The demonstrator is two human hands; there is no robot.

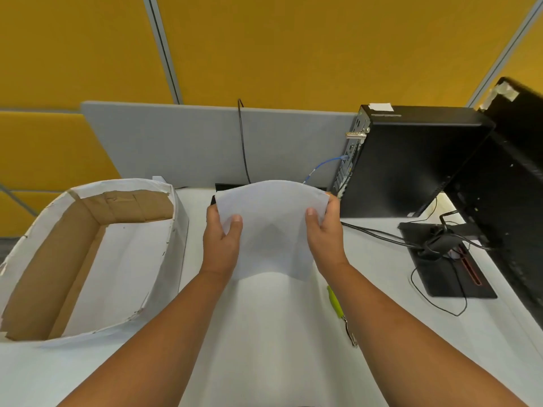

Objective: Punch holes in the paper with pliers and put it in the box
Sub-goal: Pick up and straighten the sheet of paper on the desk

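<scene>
Here, white table (264,333); open cardboard box (88,259) well left of fingers. Paper (273,230) held above table, left hand (221,245) and right hand (324,239) pinching opposite edges. Green-handled pliers (340,314) flat, below right fingers.

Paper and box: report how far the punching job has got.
Done: nothing visible; the paper shows no holes and the box looks empty. In hand: the left hand and right hand both pinch the sheet by its sides, above the table. Left: pick up the pliers, which lie untouched beside the right forearm, punch the holes, then put the sheet in the box.
</scene>
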